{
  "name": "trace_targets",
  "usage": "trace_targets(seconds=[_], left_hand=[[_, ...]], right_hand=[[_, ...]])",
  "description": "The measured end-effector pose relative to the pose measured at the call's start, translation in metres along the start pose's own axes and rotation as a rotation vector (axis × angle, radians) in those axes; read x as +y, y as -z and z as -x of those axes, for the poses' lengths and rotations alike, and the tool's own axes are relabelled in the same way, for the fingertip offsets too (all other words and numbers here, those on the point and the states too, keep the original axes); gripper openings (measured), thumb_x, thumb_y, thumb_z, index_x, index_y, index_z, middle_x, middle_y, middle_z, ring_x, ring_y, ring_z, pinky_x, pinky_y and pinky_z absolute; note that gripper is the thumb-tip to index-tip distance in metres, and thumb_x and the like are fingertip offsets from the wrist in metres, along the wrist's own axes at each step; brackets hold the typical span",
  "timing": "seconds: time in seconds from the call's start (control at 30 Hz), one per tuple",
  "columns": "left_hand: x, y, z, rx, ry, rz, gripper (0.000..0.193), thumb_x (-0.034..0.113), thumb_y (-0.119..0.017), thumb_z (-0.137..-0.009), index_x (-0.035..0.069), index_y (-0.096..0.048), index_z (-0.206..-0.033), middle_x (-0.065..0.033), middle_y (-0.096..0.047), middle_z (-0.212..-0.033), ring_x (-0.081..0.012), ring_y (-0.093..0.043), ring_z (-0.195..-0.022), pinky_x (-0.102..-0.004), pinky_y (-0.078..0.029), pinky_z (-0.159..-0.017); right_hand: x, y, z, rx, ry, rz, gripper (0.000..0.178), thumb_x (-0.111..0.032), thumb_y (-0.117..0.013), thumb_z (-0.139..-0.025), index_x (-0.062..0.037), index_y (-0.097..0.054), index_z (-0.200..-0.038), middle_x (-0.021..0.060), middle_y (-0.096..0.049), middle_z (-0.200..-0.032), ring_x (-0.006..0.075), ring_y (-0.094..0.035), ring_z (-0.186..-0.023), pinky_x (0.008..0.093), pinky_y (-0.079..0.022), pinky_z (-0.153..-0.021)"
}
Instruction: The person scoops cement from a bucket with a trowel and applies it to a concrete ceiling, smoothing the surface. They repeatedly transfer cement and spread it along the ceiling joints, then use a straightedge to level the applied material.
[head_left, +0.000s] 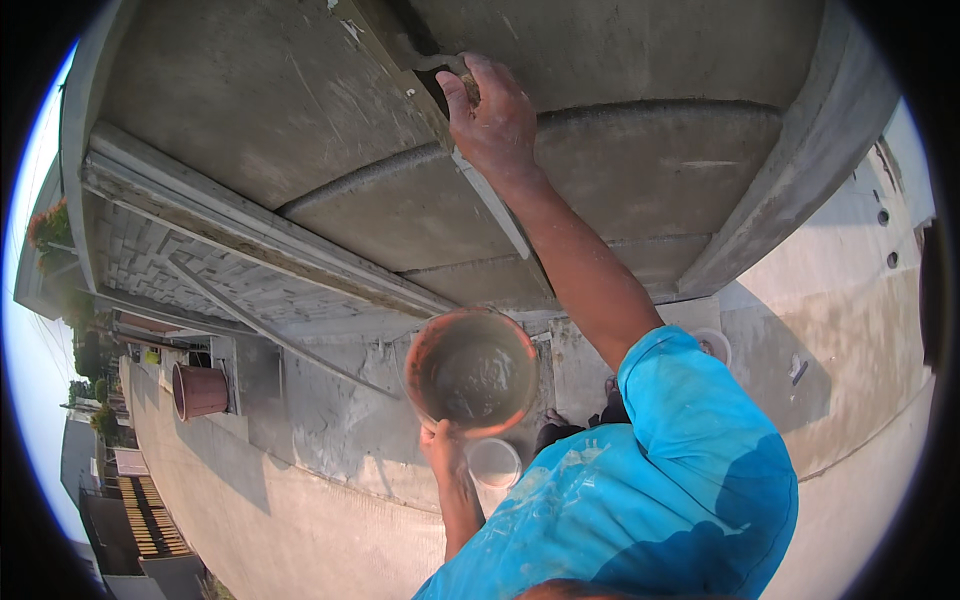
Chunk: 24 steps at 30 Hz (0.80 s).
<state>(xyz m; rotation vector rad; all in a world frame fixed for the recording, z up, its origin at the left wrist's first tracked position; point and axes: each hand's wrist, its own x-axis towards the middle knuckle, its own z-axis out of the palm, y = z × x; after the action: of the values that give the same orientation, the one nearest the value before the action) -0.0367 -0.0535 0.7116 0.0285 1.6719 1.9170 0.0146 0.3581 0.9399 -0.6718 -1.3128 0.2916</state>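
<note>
My left hand (442,450) grips the near rim of a round orange basin (418,355), its fingers closed over the edge. Wet grey cement mix (482,372) lies inside the basin and coats its inner wall. Raised high, my right hand (492,112) is at a narrow groove beside a pale strip (490,205) on the grey plastered wall (640,170). The thumb and fingers are curled, with dusty residue on them. Something small and brownish shows between them, too hidden to name.
A white bucket (494,464) stands below the basin, and another white bucket (712,346) is right of my arm. A thin pole (270,333) slants to the ground at left. Farther left stands a reddish-brown bucket (201,390). A small tool (798,371) lies on the right.
</note>
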Motion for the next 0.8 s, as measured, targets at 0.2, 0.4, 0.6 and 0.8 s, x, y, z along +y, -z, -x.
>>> trace_targets(seconds=[0.2,0.4,0.6,0.8], left_hand=[[-0.001,0.002,-0.001,0.050,-0.007,0.011,0.019,-0.001,-0.056,-0.084,0.003,-0.057,-0.102,-0.0037,-0.060,-0.082,-0.0111,-0.056,-0.062,-0.0251,-0.045,-0.053],[-0.008,0.024,-0.016,-0.058,0.054,-0.089,0.030,0.001,-0.058,-0.087,0.007,-0.053,-0.116,-0.0036,-0.059,-0.087,-0.0149,-0.058,-0.072,-0.0311,-0.051,-0.057],[-0.008,0.016,-0.010,-0.082,0.030,-0.007,0.031,0.001,-0.058,-0.087,0.007,-0.053,-0.118,-0.0038,-0.059,-0.086,-0.0149,-0.059,-0.070,-0.0299,-0.050,-0.056],[-0.012,0.006,-0.008,0.002,-0.003,0.021,0.018,0.002,-0.060,-0.084,0.005,-0.056,-0.101,-0.0019,-0.059,-0.077,-0.0100,-0.054,-0.056,-0.0238,-0.042,-0.045]], right_hand=[[-0.006,0.002,0.004,-0.003,0.025,-0.018,0.032,-0.032,-0.068,-0.093,-0.0044,-0.064,-0.110,0.0130,-0.067,-0.092,0.0294,-0.068,-0.070,0.0424,-0.053,-0.061],[-0.014,0.026,0.009,-0.066,-0.044,-0.177,0.037,-0.036,-0.066,-0.094,-0.0040,-0.065,-0.113,0.0132,-0.069,-0.095,0.0296,-0.069,-0.075,0.0413,-0.054,-0.067],[-0.002,0.011,-0.008,-0.076,-0.094,-0.021,0.039,-0.037,-0.065,-0.095,-0.0036,-0.066,-0.114,0.0138,-0.071,-0.104,0.0315,-0.070,-0.087,0.0417,-0.055,-0.075],[-0.016,0.015,-0.009,-0.100,-0.050,-0.097,0.042,-0.037,-0.065,-0.095,-0.0037,-0.065,-0.119,0.0161,-0.071,-0.106,0.0347,-0.069,-0.089,0.0439,-0.055,-0.078]])
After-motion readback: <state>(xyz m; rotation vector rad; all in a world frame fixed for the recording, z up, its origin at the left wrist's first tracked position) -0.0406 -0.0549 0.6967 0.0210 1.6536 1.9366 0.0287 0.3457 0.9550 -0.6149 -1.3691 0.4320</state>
